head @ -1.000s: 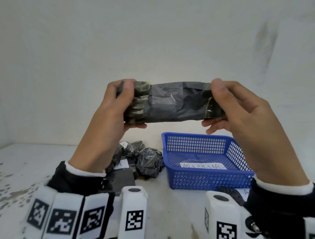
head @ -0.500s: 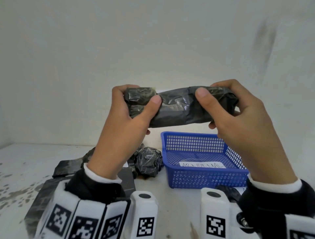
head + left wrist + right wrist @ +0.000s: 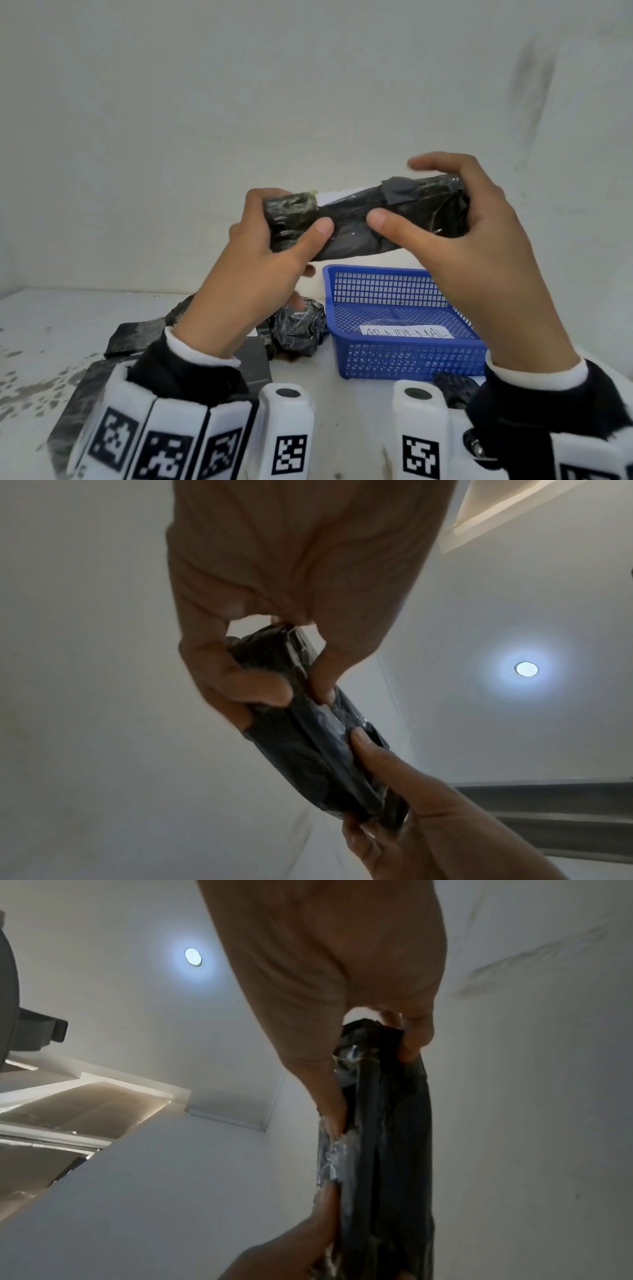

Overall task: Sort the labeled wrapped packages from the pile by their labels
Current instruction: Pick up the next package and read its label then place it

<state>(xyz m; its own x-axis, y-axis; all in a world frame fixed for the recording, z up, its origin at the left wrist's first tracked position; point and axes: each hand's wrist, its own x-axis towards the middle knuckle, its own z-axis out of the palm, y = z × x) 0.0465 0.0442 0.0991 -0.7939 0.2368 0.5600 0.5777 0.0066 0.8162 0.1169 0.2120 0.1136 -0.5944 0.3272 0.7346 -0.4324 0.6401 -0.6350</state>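
A long black wrapped package (image 3: 363,219) is held in the air above the blue basket (image 3: 404,359) near the counter's back edge. Its left end is grasped by the left grip (image 3: 260,260), its right end by the right grip (image 3: 472,246). Other packages (image 3: 298,329) lie beside the basket.

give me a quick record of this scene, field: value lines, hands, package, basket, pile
left hand: grips left end of the long black wrapped package
right hand: grips its right end
package: held in the air above the table, label edge showing white on top
blue basket: on table, paper inside reads about ABNORMAL
pile: black wrapped packages left of basket
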